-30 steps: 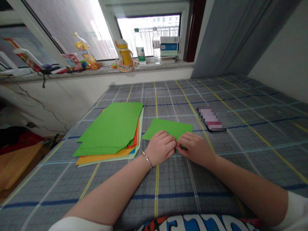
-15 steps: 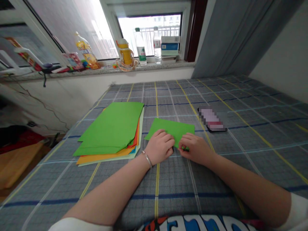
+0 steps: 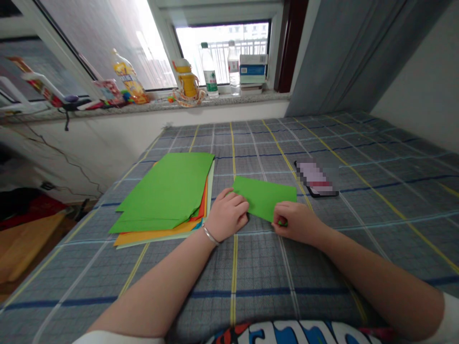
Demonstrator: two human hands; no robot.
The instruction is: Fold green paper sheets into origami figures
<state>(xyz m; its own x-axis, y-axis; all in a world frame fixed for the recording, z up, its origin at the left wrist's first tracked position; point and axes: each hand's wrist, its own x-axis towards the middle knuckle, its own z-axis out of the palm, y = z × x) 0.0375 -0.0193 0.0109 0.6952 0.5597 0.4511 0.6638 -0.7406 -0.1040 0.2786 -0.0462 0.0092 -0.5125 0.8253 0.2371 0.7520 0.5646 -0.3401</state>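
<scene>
A folded green paper sheet [image 3: 267,197] lies on the grey checked cloth in front of me. My right hand [image 3: 296,220] pinches its near right corner, fingers closed on the paper. Resting at the sheet's left edge, my left hand [image 3: 226,216] has its fingers curled and touches the paper's near left side; a thin bracelet sits on that wrist. Whether the left fingers grip the paper is hidden.
A stack of coloured paper [image 3: 168,191], green on top, lies to the left. A dark phone [image 3: 316,177] rests right of the sheet. The windowsill [image 3: 150,106] holds bottles, a yellow jug and boxes. The cloth's left edge [image 3: 107,191] drops to the floor.
The green sheet has shifted and turned to the right. My left hand slid left off its middle to its left edge; my right hand moved slightly right with the corner.
</scene>
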